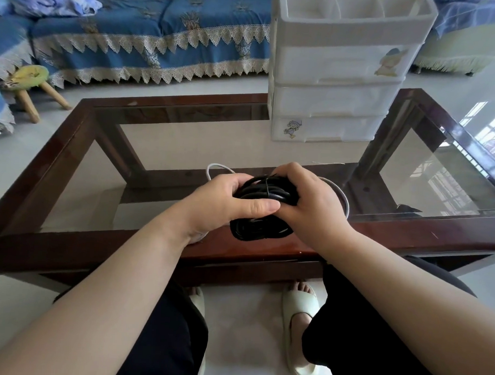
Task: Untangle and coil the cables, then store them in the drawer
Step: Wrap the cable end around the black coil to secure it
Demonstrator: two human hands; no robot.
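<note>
Black coiled cable [263, 213] sits in the grip of both the left hand [226, 203] and right hand [310, 200], fingers curled round it, above the glass surface [163, 145].

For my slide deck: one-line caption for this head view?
Both hands, left hand and right hand, grip a coiled black cable above the glass-topped wooden table.

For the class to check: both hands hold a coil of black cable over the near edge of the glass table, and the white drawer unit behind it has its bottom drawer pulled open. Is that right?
Not quite. The head view shows the left hand and right hand holding the black cable over the table, but every drawer of the drawer unit is closed.
</note>
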